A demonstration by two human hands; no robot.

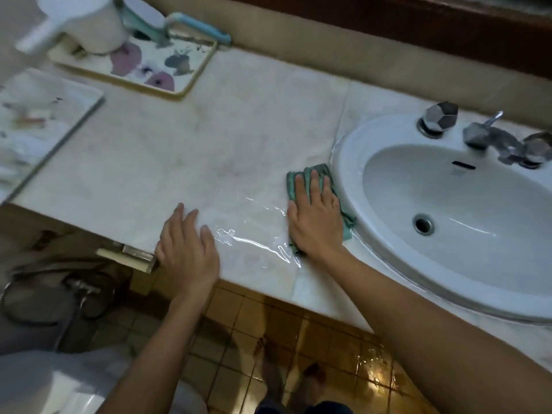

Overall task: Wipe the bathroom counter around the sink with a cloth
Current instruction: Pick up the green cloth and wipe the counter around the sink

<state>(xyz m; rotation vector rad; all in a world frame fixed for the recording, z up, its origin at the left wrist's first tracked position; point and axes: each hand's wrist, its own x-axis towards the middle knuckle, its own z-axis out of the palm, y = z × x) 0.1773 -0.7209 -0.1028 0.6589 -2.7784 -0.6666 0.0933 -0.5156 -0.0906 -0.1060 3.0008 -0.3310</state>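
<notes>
Counter [185, 150] bears a tray [191, 82]; right hand [316, 216] presses flat on cloth [321, 171] beside sink [346, 150], left hand [188, 246] splayed, empty.

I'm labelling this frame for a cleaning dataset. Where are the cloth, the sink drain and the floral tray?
cloth [298, 178]: head view, upper green corner showing past the fingers.
sink drain [423, 224]: head view, centre of the metal drain hole.
floral tray [179, 73]: head view, bare patterned surface near its right side.

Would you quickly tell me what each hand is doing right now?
Left hand: open, flat on the counter, holding nothing.
Right hand: open, palm pressing the green cloth beside the sink.
</notes>
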